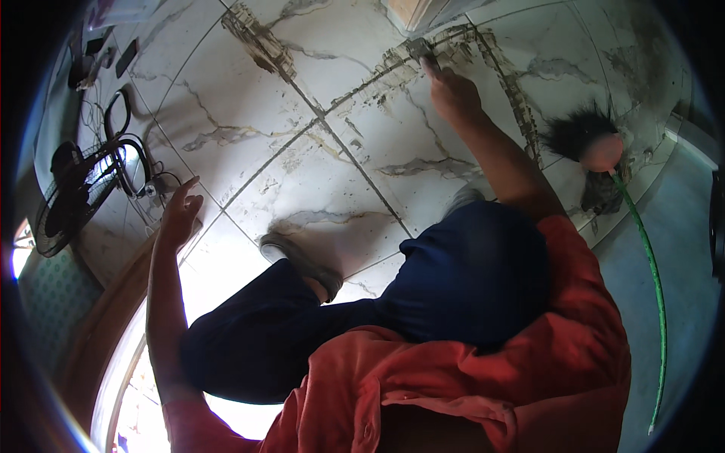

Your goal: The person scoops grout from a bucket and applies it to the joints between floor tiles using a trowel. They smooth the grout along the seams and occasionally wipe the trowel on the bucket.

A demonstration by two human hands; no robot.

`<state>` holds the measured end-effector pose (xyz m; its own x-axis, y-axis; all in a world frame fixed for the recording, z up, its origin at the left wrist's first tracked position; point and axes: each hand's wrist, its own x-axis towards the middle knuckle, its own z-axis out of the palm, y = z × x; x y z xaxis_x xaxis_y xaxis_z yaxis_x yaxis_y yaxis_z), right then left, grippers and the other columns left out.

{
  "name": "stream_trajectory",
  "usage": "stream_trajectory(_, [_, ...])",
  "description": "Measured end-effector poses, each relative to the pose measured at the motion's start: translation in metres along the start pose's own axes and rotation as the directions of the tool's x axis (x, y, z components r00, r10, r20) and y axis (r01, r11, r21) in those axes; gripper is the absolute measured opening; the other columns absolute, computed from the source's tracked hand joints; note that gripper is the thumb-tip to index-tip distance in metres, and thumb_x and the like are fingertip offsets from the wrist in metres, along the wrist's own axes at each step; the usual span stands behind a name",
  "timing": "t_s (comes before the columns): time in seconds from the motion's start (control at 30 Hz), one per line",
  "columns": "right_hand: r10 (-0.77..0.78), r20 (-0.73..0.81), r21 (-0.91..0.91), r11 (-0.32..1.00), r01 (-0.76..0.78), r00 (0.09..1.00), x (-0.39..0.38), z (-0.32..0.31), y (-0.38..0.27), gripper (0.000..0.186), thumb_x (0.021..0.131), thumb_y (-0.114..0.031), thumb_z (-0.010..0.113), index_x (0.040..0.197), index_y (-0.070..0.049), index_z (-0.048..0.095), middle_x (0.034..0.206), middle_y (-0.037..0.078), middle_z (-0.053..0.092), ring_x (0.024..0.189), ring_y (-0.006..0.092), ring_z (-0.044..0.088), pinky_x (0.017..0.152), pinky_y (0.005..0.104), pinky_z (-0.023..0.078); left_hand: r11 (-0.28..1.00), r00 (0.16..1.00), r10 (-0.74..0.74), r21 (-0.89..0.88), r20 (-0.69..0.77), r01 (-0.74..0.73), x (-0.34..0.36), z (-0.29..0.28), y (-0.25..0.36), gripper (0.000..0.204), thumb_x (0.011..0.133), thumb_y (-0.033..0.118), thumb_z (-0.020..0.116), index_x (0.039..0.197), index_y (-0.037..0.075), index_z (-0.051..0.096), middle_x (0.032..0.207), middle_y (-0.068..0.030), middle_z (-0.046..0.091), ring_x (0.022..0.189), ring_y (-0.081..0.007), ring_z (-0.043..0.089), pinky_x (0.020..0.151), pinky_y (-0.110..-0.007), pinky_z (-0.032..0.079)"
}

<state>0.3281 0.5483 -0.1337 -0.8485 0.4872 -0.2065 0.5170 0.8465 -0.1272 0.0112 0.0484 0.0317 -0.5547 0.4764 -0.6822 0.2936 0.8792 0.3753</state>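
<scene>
My right hand (455,94) is wrapped round the handle of a small putty knife (418,48). Its blade touches the white marbled floor tiles (362,249) along a joint smeared with dark grout (453,57). Further smears of grout (260,45) follow other joints, some in broad streaks. On the left, my left hand (180,217) is held low beside a wooden door frame (113,302), index finger stretched out and the other fingers partly bent. Nothing shows in it, though whether it rests on the frame I cannot tell.
A black fan (79,192) with cables lies at the left, near a dark phone (127,58). On the right is a broom (581,140) with dark bristles and a green handle (653,279). A pale block-like corner (411,13) stands at the far edge. My shoe (302,264) is on the tiles.
</scene>
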Motion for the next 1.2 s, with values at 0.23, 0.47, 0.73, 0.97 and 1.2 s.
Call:
stream_trajectory(0.23, [0.001,0.228,-0.031,1.0,0.006,0.974,-0.01,-0.032,0.001,0.052,0.092,-0.012,0.05,0.144,-0.017,0.05,0.089,0.017,0.068,0.08,0.0325,0.07,0.067,0.0437,0.057,0.996,0.999,-0.028,0.078,-0.034,0.031,-0.009,-0.006,-0.001,0.048,0.099,0.022,0.058,0.145,0.011,0.049,0.142,-0.0168,0.055,0.117,-0.0296,0.062,0.098,-0.04,0.049])
stream_trajectory(0.47, [0.038,0.113,0.023,0.999,-0.041,0.993,0.004,-0.023,0.011,0.047,0.093,-0.01,0.046,0.139,-0.015,0.055,0.091,0.018,0.07,0.082,0.0341,0.07,0.068,0.0447,0.057,0.993,1.0,0.007,0.118,-0.029,-0.003,-0.008,-0.007,0.003,0.049,0.099,0.022,0.058,0.145,0.01,0.049,0.142,-0.0177,0.054,0.119,-0.0312,0.061,0.1,-0.04,0.048])
stream_trajectory(0.73, [-0.001,0.154,0.063,0.998,-0.009,0.988,0.035,-0.051,0.012,0.042,0.097,-0.012,0.042,0.136,-0.016,0.058,0.101,0.017,0.071,0.095,0.034,0.069,0.083,0.0467,0.055,0.997,0.999,-0.029,0.074,0.045,0.025,-0.011,0.001,-0.013,0.05,0.099,0.023,0.058,0.146,0.01,0.047,0.143,-0.0182,0.054,0.119,-0.0314,0.062,0.1,-0.042,0.048])
stream_trajectory(0.97, [0.101,0.295,-0.037,0.995,-0.094,0.95,0.04,-0.073,0.041,0.046,0.096,-0.011,0.043,0.139,-0.021,0.058,0.117,0.017,0.069,0.111,0.0335,0.066,0.096,0.0435,0.052,0.996,1.0,0.003,0.087,-0.013,-0.002,-0.007,-0.004,0.008,0.049,0.099,0.024,0.059,0.145,0.011,0.049,0.143,-0.0162,0.055,0.117,-0.0306,0.062,0.099,-0.042,0.049])
stream_trajectory(1.2, [0.155,0.262,-0.059,0.988,-0.144,0.953,0.066,-0.078,0.064,0.053,0.096,-0.009,0.04,0.144,-0.025,0.052,0.118,0.014,0.069,0.11,0.0316,0.066,0.096,0.0421,0.053,0.994,0.999,0.044,0.097,0.02,-0.046,0.002,-0.001,0.002,0.049,0.098,0.024,0.06,0.144,0.012,0.049,0.142,-0.0153,0.055,0.117,-0.0312,0.063,0.099,-0.042,0.049])
